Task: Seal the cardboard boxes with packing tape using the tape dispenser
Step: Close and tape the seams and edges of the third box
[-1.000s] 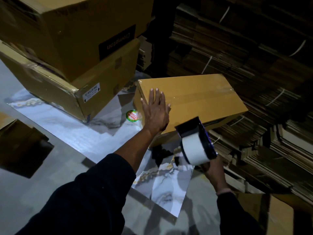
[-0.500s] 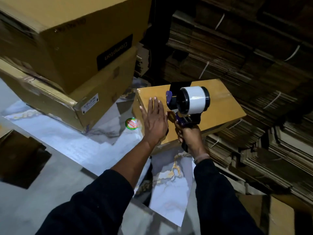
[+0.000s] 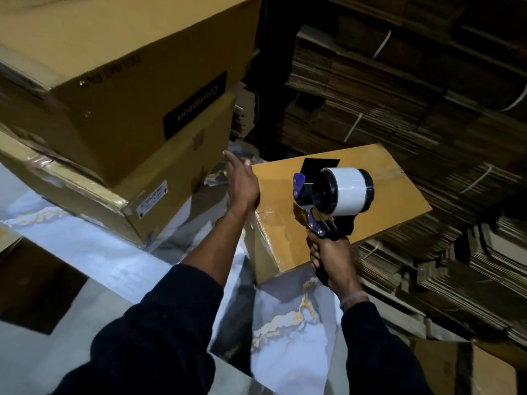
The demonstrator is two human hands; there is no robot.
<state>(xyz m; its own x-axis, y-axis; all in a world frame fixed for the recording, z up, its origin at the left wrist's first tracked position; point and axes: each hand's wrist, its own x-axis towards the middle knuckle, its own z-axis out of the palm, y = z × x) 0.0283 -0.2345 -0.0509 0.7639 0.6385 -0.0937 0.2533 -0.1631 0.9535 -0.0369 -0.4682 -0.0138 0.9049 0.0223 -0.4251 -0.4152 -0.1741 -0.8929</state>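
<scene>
A small brown cardboard box (image 3: 382,206) lies on a marbled sheet, right of centre, with clear tape shining along its near left corner. My right hand (image 3: 332,259) grips the handle of a tape dispenser (image 3: 333,195) with a white tape roll, held over the box's near edge. My left hand (image 3: 242,183) lies with fingers spread along the box's left edge, pointing toward the stacked boxes.
Two large cardboard boxes (image 3: 119,89) are stacked at upper left, close to my left hand. Bundles of flattened cardboard (image 3: 427,89) fill the back and right. A marbled sheet (image 3: 285,323) covers the floor, and another box (image 3: 490,369) sits at lower right.
The dispenser rose from below the box to over its near edge. My left hand slid from flat on the box top to its left edge. The view moved closer.
</scene>
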